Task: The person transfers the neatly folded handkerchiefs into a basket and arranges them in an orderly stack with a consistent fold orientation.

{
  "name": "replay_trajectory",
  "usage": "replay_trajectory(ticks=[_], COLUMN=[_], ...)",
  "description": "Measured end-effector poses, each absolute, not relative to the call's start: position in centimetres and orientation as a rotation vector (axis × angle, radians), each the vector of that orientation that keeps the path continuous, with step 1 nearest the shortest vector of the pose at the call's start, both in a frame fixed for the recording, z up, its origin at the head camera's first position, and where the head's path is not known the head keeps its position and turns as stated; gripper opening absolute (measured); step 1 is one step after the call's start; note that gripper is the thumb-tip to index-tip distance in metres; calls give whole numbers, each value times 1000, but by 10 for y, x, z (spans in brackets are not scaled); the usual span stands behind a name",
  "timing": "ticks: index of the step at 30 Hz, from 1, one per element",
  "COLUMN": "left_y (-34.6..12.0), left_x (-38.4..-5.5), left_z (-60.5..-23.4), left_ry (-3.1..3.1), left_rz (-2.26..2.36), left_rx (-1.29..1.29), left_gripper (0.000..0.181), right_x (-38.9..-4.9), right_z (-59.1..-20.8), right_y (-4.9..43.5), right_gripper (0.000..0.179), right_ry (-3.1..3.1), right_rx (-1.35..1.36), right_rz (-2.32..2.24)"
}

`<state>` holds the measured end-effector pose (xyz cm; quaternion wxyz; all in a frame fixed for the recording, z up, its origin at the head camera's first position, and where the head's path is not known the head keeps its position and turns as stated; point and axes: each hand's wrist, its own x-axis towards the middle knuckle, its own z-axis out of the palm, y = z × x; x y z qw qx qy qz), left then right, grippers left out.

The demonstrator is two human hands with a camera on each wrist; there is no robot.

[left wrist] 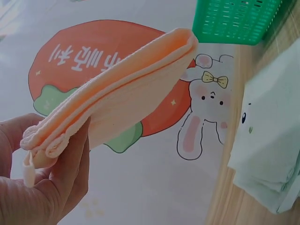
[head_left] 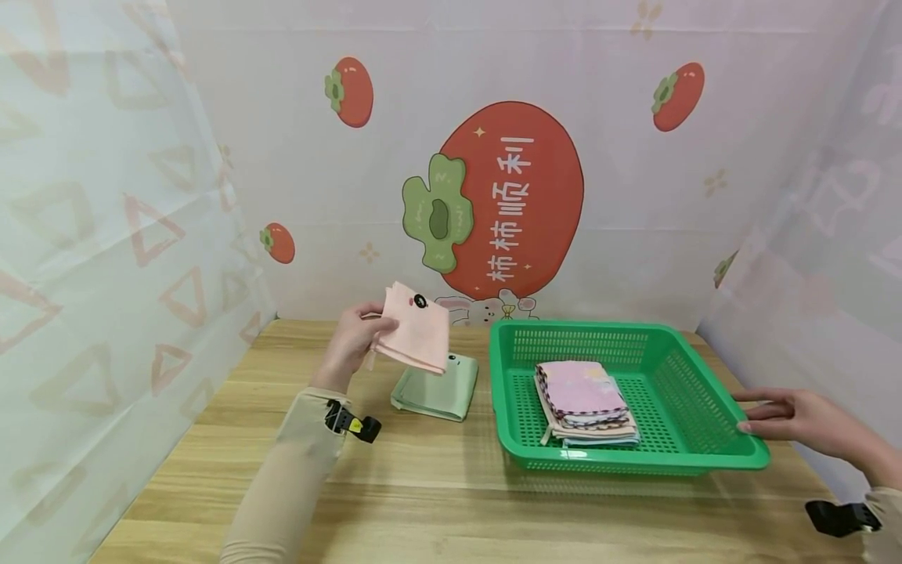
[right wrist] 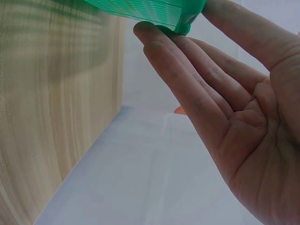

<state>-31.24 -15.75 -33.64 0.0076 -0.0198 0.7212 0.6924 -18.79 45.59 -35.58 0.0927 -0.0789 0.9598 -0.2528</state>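
My left hand (head_left: 357, 338) pinches a folded peach towel (head_left: 417, 329) by its edge and holds it in the air; its folded layers and a small hanging loop show in the left wrist view. Below and behind it, a folded pale green towel (head_left: 440, 392) lies on the table, partly hidden by the peach one. At the right, my right hand (head_left: 796, 421) grips the rim of a green plastic basket (head_left: 719, 392), thumb at the rim and fingers underneath. Inside the basket sits a stack of folded towels (head_left: 583, 395), a pink one with a checked border on top.
The wooden table (head_left: 409, 501) runs up to a printed cloth backdrop (head_left: 303, 157) with persimmon drawings. Cloth walls also stand at the left and right sides. The basket takes up the table's right half, next to the green towel.
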Motion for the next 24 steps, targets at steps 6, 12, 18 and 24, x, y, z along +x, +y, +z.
replay_trajectory(ticks=[6, 12, 18, 24], left_y=[-148, -139, -130, -122], left_x=[-313, -312, -312, -313], left_z=[-334, -333, -330, -328], left_ry=[2241, 2225, 2204, 2174], left_rz=[2179, 2197, 2191, 2196], left_rx=[-57, -20, -12, 9], left_gripper=[40, 36, 38, 37], right_x=[-188, -188, -188, -189], right_z=[-356, -355, -354, -355], right_y=[456, 456, 456, 456], right_gripper=[65, 63, 63, 64], right_ry=[2858, 2856, 2858, 2854], right_rx=[-239, -243, -257, -260], right_rz=[-752, -758, -755, -763])
